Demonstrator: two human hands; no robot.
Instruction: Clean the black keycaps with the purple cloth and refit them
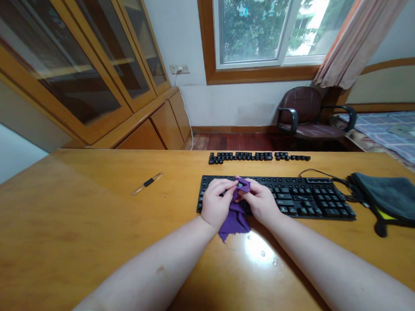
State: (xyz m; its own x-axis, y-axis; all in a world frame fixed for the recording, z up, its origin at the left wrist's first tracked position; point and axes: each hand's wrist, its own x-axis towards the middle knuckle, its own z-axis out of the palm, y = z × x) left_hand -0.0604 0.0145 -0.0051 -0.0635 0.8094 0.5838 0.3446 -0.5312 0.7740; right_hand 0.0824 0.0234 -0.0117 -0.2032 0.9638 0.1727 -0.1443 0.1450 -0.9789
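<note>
My left hand (pixel 216 203) and my right hand (pixel 261 201) both pinch a purple cloth (pixel 236 216) between them. The cloth hangs down from my fingers and its lower end reaches the desk. Both hands are over the left part of a black computer keyboard (pixel 298 197), which they partly hide along with the cloth. Beyond the keyboard, several loose black keycaps (pixel 259 156) are lined up in a long row on the wooden desk (pixel 94 234).
A thin clear-and-black pen-like tool (pixel 147 183) lies left of the keyboard. To the right are a dark grey cloth pouch (pixel 391 200) and a black cable (pixel 342 181). Past the desk stand a wooden glass-fronted cabinet (pixel 69 65) and a dark office chair (pixel 305 114).
</note>
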